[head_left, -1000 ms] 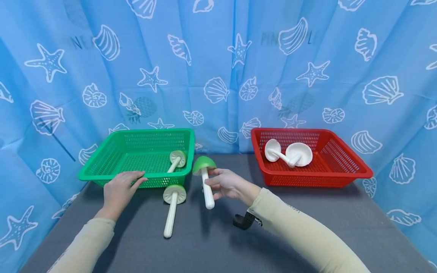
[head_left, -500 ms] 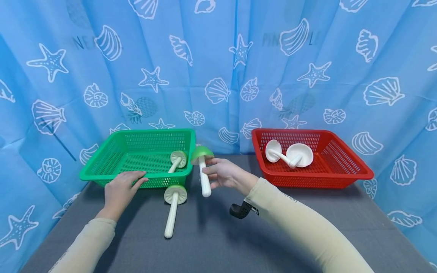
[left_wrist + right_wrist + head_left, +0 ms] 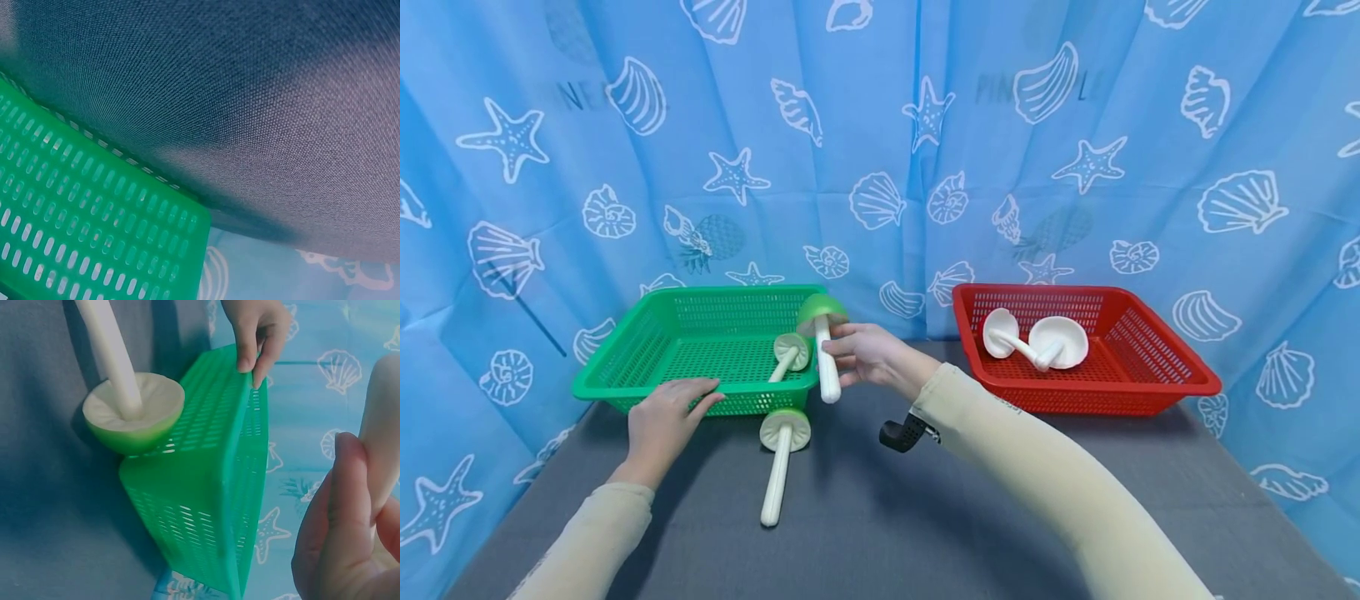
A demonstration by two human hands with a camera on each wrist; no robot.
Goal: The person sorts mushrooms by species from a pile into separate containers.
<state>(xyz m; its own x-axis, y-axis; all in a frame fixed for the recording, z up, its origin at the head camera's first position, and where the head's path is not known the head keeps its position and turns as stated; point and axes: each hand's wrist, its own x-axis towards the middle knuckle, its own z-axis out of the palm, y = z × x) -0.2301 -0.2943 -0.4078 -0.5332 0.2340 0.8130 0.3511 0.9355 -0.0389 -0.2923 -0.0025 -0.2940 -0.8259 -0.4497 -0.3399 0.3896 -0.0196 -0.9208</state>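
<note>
My right hand (image 3: 874, 357) holds a toy mushroom (image 3: 828, 367) by its white stem, green cap up, at the right end of the green basket (image 3: 606, 391). In the right wrist view, thumb and fingers wrap that pale stem (image 3: 382, 419). My left hand (image 3: 658, 425) grips the front rim of the basket; the right wrist view shows its thumb and finger on either side of the rim. Inside the basket lies one green-capped mushroom (image 3: 790, 353), its stem partly hidden by the front wall. Another green-capped mushroom (image 3: 779, 467) lies on the table in front, stem toward me.
On the right stands a red basket (image 3: 1090, 387) with two white-stemmed mushrooms (image 3: 1058, 340) in it, white undersides showing. A blue curtain (image 3: 880, 150) with shell prints hangs behind the grey table (image 3: 925, 517). A black wrist mount (image 3: 904, 433) juts below my right wrist.
My right hand has carried the mushroom up and to the left, from beside the green basket to its right rim. The left hand has stayed in place.
</note>
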